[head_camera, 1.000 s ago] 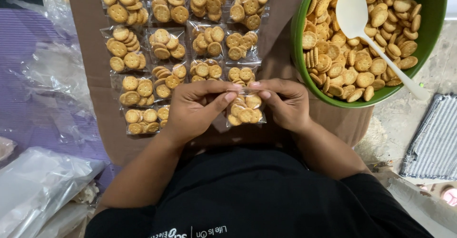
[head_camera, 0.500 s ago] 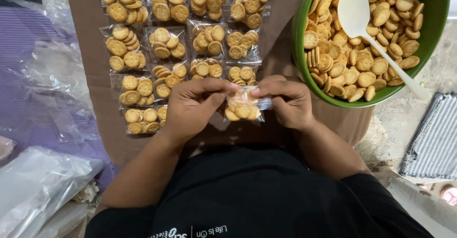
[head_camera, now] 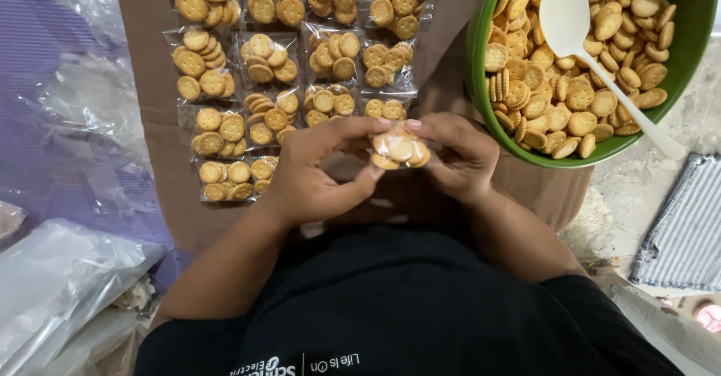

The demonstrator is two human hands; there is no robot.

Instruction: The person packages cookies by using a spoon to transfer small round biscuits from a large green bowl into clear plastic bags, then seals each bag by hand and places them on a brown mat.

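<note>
Both hands are pinching one small clear packet of crackers (head_camera: 399, 149) between them; left hand (head_camera: 319, 169) and right hand (head_camera: 454, 154) are closing fingertips on its top edge, equally near; packet lying crosswise above the brown board (head_camera: 154, 83).

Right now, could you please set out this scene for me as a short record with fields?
Left hand: left hand pinches the top of a small clear packet of crackers.
Right hand: right hand grips the same packet from the other side.
Packed: rows of filled cracker packets lie flat on brown cardboard.
Supply: green bowl of loose round crackers, right of the hands.
Tool: white plastic spoon rests in the bowl, handle over the rim.
Left side: loose clear plastic bags.
Right side: striped cloth.
</note>
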